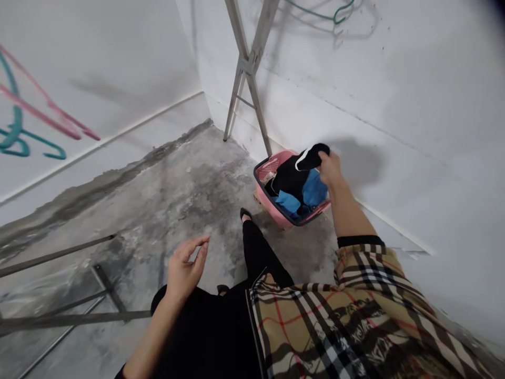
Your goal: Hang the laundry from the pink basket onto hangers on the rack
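My right hand (330, 167) is closed on a black garment with white trim (311, 156), lifting part of it above the laundry basket. The pink basket (276, 210) has a dark rim and stands by the wall. Inside it lie black cloth (290, 175) and blue cloth (314, 188). Whether the lifted piece is separate from the black cloth below, I cannot tell. My left hand (186, 268) hovers before my legs, thumb and fingertips brought together in a loop with nothing visible in them.
A metal folding rack's crossed legs (246, 66) stand behind the basket. More metal bars (79, 316) cross the lower left. Pink hangers (43, 113) and teal hangers (16, 126) hang at left, and a green hanger (337, 18) at the top. White walls meet above a rough concrete floor (158, 195).
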The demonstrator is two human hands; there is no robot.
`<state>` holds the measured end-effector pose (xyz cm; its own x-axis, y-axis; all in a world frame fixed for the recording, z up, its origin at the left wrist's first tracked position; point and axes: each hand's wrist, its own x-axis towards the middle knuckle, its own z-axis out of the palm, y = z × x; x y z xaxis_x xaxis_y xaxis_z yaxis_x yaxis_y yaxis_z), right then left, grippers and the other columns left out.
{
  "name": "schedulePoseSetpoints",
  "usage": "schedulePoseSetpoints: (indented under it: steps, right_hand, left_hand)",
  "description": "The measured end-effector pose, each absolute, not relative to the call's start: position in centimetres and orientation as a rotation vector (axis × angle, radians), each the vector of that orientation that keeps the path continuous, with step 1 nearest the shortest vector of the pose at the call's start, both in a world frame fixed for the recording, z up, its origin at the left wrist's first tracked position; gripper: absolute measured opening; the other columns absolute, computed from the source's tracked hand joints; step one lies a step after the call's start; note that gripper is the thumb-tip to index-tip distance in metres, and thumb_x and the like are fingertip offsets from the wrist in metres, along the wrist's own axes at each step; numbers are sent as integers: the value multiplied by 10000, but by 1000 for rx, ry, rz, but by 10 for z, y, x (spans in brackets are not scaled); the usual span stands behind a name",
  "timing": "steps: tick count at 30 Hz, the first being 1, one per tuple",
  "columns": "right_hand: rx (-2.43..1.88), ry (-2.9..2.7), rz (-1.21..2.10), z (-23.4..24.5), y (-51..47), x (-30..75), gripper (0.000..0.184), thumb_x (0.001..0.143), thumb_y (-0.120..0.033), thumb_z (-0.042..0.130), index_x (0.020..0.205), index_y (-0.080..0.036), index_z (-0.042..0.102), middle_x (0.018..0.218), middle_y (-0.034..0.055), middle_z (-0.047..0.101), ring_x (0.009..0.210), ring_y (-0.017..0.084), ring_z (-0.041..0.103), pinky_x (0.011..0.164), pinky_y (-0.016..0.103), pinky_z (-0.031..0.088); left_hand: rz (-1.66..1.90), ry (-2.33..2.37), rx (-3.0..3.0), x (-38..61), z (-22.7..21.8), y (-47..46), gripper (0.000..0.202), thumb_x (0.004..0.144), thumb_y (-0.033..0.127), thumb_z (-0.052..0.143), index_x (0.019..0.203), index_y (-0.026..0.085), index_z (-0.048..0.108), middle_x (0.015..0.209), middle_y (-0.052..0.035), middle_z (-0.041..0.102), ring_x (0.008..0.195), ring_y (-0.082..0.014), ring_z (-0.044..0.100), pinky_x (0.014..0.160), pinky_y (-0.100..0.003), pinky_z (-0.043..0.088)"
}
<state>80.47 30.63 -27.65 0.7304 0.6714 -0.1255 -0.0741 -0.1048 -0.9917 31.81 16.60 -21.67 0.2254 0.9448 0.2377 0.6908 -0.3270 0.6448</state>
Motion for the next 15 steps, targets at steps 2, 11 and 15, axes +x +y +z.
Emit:
schedulePoseSetpoints:
  steps: [2,11,15]
  right_hand:
    - [-1392,-580,660,-239,312,802,223,766,-316,613,948,-202,552,814,-24,612,761,132,602,626,253,512]
    - [-773,-941,719,-45,284,739,370,628,-421,737,916,-307,535,903,-61,675,962,155,582,995,383,474]
    - [-721,-1125,815,28,245,689,280,720,-454,671,921,-293,561,1131,-24,662,1238,182,529,1101,390,439]
  left_hand:
    - [864,1506,2084,316,-215,161,215,893,333,580,978,201,726,925,-63,771,864,-209,731,811,-340,571]
    - [915,1457,1961,314,-199,137,258,892,366,576,1041,209,716,948,-60,757,890,-203,715,809,-321,572]
    - [930,1376,1913,318,-185,133,341,898,391,569,1183,227,659,1024,-77,735,946,-216,694,788,-335,574]
